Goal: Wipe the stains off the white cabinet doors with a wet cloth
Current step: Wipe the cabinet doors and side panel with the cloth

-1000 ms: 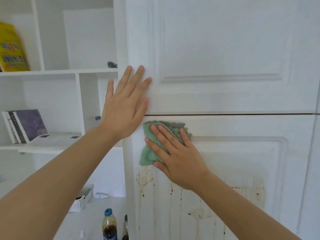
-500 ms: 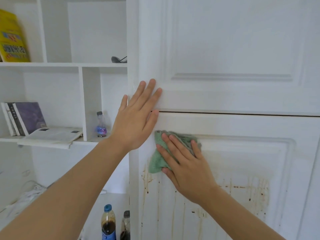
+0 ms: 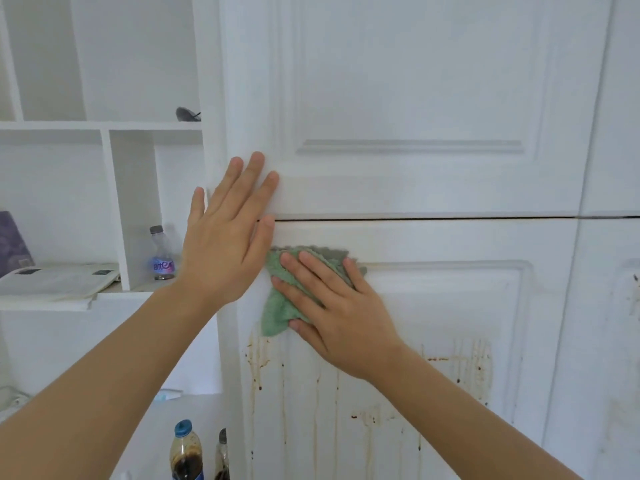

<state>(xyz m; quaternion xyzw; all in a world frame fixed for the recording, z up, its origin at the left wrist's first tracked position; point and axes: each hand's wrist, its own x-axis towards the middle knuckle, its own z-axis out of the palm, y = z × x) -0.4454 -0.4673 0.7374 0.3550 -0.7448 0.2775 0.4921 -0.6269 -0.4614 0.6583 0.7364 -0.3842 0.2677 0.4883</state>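
Green cloth [image 3: 277, 306] lower on door [image 3: 450, 306]

We see two bare arms coming in from the bottom of the picture. No sleeves cover them up to the frame's edge. The left hand [image 3: 227, 244] and the right hand [image 3: 337, 306] wear no gloves, rings or watches. The fingernails are short and plain.
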